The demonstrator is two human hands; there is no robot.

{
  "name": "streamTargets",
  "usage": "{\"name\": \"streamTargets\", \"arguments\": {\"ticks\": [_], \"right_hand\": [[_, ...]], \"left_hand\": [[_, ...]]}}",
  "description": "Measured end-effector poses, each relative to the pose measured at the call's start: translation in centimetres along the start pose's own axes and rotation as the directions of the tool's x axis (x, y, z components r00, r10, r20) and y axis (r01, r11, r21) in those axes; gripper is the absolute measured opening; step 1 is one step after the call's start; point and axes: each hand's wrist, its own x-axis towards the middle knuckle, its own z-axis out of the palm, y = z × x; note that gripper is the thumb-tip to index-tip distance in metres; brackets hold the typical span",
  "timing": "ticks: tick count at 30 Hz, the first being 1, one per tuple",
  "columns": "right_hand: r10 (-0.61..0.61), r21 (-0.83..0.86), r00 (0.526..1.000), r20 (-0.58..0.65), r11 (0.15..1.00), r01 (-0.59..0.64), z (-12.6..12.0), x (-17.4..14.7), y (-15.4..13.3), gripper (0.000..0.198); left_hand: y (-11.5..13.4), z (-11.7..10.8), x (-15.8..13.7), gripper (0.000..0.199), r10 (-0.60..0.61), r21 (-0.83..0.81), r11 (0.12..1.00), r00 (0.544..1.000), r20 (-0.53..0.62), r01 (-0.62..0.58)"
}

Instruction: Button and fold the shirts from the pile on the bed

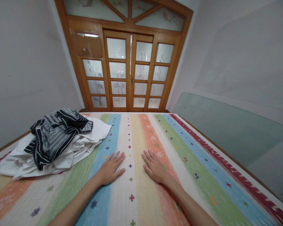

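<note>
Both of my hands rest palm down on a colourful striped cloth [146, 194] patterned with small crosses and stars. My left hand [111, 169] lies flat over the blue and cream stripes, fingers spread and thumb pointing right. On the yellow and orange stripes lies my right hand [154, 168], also flat with its fingers apart. Neither holds anything. To the left of my left hand, and apart from it, a crumpled black-and-grey striped garment [55, 135] sits on top of a bunched white cloth [61, 164].
Beyond the far edge of the covered surface stand wooden doors [131, 69] with frosted glass panes. A pale green glass-like panel [228, 122] is along the right wall [250, 47]. Another grey wall [25, 62] closes off the left side.
</note>
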Motion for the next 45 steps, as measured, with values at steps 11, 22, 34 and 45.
{"name": "streamTargets", "arguments": {"ticks": [11, 22, 34, 45], "right_hand": [[-0.052, 0.035, 0.999, 0.001, 0.998, 0.052, -0.3, 0.2, -0.3, 0.063], [-0.046, 0.03, 0.999, 0.024, 0.999, 0.045, -0.7, 0.1, -0.3, 0.061], [-0.048, 0.046, 0.999, 0.002, 0.998, 0.048, -0.6, 0.1, -0.3, 0.059], [-0.024, 0.049, 0.999, 0.029, 0.999, 0.023, -0.9, 0.2, -0.5, 0.06]], "left_hand": [[0.8, -0.8, 0.5, 0.064, -0.043, 0.011, 0.999, 0.999, 0.022, 0.043], [0.1, 0.3, 0.1, 0.063, -0.014, 0.033, 0.999, 0.999, -0.033, 0.015], [0.2, 0.1, 0.1, 0.063, -0.022, 0.045, 0.999, 1.0, -0.009, 0.022], [0.1, 0.2, 0.2, 0.063, -0.01, 0.041, 0.999, 1.0, -0.029, 0.012]]}}
